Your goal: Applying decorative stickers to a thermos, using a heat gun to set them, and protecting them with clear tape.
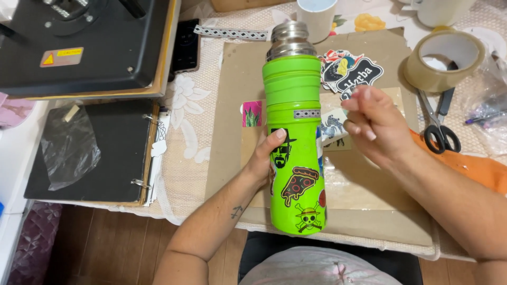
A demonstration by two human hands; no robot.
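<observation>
Left hand (264, 158) wraps one sticker-covered lime-green metal flask (294, 142), fingers hidden behind; right hand (372, 124), at three o'clock, pinches fingertips together; contents indiscernible.

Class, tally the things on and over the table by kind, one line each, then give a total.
Bright green sticker-covered metal flask, held by the left hand: 1
Roll of clear packing tape: 1
Black-handled scissors: 1
White mug: 1
Black ring binder: 1
Total: 5
</observation>
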